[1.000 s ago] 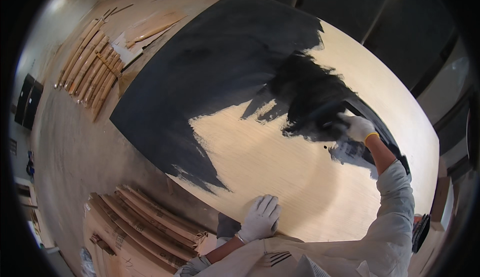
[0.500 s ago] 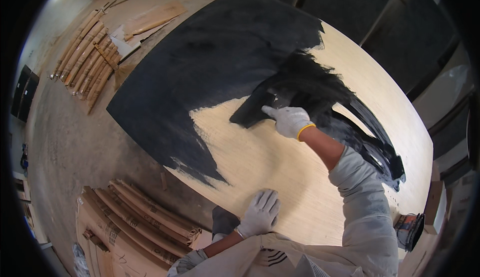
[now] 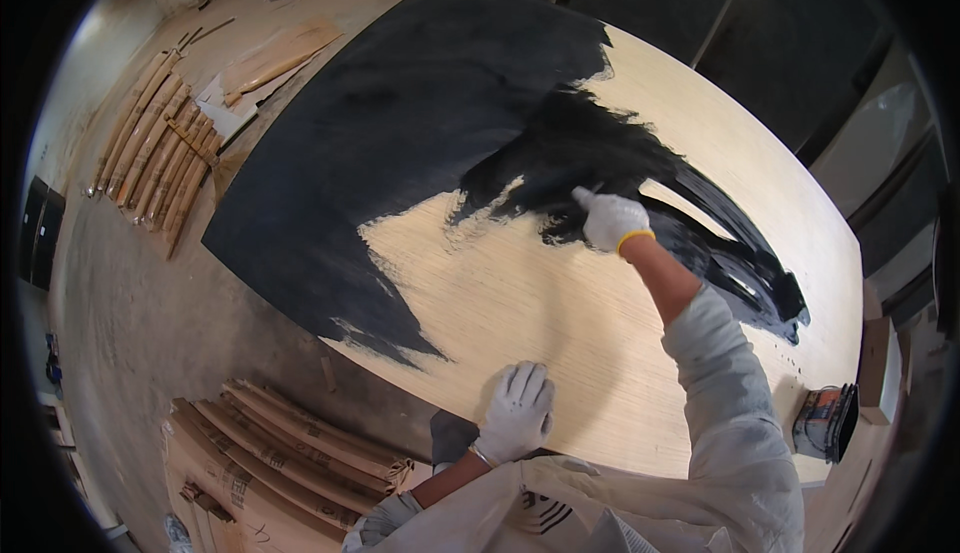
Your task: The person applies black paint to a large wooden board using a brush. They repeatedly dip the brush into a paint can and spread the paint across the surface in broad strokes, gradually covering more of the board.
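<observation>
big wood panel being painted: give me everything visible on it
The wood panel is a large, flat, pale sheet with fine straight grain, lying level and filling most of the view. Its far-left half is coated matte black; wet, glossy black strokes sweep across the middle toward the right edge. The near part is bare. The gloved right hand works at the edge of the black area, its tool hidden. The gloved left hand rests flat on the bare near edge.

On the wooden panel (image 3: 560, 303), the gloved right hand (image 3: 612, 221) presses a brush into black paint (image 3: 420, 103); the gloved left hand (image 3: 516, 411) lies flat near the panel's edge.
</observation>
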Tool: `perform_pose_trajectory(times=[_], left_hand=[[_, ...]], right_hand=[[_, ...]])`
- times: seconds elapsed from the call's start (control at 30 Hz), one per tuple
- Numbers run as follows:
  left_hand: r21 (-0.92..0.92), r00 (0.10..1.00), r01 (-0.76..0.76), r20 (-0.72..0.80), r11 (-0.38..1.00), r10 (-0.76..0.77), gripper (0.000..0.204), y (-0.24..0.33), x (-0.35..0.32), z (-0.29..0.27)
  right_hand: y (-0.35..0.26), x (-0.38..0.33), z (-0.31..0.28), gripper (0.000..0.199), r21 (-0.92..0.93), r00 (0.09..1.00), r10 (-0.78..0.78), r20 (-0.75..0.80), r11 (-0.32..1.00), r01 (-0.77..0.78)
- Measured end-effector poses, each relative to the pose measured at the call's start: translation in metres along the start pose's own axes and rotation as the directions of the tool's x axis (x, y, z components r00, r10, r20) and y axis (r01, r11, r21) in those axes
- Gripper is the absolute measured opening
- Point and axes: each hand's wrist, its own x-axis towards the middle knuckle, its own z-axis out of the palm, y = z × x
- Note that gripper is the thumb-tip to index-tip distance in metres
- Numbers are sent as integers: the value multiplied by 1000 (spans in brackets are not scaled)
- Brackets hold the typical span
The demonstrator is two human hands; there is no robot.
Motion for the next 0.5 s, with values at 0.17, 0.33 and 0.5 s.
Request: perform_pose_trajectory(times=[0.17, 0.33, 0.5], left_hand=[[36, 999, 2, 32, 999, -3, 45, 2, 2, -2], [93, 1000, -11, -4, 996, 11, 43, 4, 4, -5], [35, 1000, -15, -22, 999, 15, 43, 0, 2, 0]], right_hand=[[-46, -8, 29, 67, -34, 983, -163, -79, 986, 161], [-37, 8, -3, 59, -26, 992, -116, -46, 993, 115], [-61, -11, 20, 60, -145, 980, -200, 11, 969, 200]])
